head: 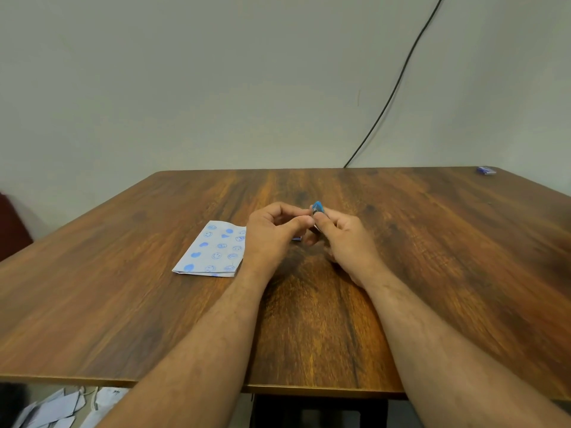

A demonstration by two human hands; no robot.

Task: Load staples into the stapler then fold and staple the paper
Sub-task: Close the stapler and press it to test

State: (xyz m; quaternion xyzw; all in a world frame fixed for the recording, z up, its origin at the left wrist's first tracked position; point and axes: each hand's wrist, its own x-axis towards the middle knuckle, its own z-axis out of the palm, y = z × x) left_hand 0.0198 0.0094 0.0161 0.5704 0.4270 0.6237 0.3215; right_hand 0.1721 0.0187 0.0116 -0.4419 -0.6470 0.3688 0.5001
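A small blue stapler is held above the middle of the wooden table, its blue end sticking up. My right hand grips it from the right. My left hand meets it from the left, thumb and fingertips pinched at the stapler's metal part; whether staples are between them is too small to tell. A folded white paper with blue smiley prints lies flat on the table just left of my left hand, which covers its right edge.
A small blue box sits at the table's far right corner. A black cable runs down the wall behind the table. Loose white papers lie on the floor at the lower left.
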